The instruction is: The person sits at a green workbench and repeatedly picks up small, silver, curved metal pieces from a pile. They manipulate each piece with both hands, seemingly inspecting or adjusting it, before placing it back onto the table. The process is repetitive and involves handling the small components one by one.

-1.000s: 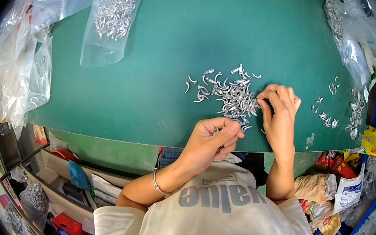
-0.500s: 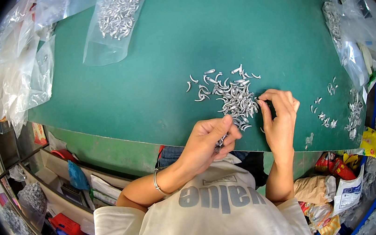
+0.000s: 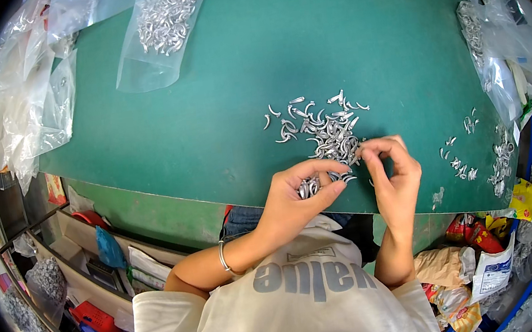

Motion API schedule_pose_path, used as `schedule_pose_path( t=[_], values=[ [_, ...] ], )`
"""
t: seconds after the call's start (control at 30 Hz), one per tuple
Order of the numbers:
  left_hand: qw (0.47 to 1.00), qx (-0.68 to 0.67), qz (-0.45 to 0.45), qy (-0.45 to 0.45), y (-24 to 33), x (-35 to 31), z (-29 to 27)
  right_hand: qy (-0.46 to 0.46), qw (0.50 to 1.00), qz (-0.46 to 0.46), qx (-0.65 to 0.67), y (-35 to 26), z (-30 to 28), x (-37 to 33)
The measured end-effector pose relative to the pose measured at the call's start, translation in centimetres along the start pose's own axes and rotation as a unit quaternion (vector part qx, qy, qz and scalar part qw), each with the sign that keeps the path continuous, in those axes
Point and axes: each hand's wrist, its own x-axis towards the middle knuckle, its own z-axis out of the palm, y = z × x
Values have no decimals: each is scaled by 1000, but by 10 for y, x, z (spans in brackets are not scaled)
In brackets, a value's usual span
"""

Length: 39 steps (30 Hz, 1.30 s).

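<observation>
Small curved silver metal pieces lie in a loose pile [image 3: 335,136] on the green tabletop, in front of my hands. My left hand [image 3: 296,195] is cupped at the near side of the pile, its fingers curled around a cluster of metal pieces [image 3: 309,187] that shows between thumb and fingers. At the pile's right edge is my right hand [image 3: 394,173], thumb and index finger pinched together. Whatever sits between those fingertips is too small to make out.
A clear bag of similar pieces [image 3: 170,20] lies far left, beside crumpled plastic bags [image 3: 19,103]. Small groups of metal parts [image 3: 499,164] lie at the table's right side. Below the right edge are food packets [image 3: 481,239]; a shelf with bins [image 3: 78,255] stands lower left.
My left hand has turned and opened somewhat, so the pieces in it show, and its fingers have moved toward the pile. My right hand has shifted slightly left and nearer to me.
</observation>
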Motion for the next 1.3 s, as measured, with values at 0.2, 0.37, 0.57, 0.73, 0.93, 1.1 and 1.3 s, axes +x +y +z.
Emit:
schedule_pose_path(
  t=[0.2, 0.37, 0.57, 0.73, 0.93, 1.1, 1.3],
  values=[
    [998, 39, 54, 3, 0, 0, 1, -123, 934, 139, 305, -7, -6, -13],
    [998, 20, 52, -8, 2, -1, 0, -145, 903, 143, 378, -3, -9, -14],
    [999, -15, 44, -3, 0, -2, 0, -146, 909, 120, 372, -8, -9, -15],
    [998, -23, 58, -13, -2, -2, 1, -135, 919, 120, 352, -10, -7, -15],
    [946, -283, -112, -108, 1, -1, -8, -120, 947, 103, 278, -2, -7, -11],
    [911, -362, -92, -176, -2, 3, -11, 49, 999, 9, 15, 7, 5, 10],
    [949, -278, -99, -114, -6, 4, -9, 30, 965, -92, -242, 5, 19, 19]
  ],
)
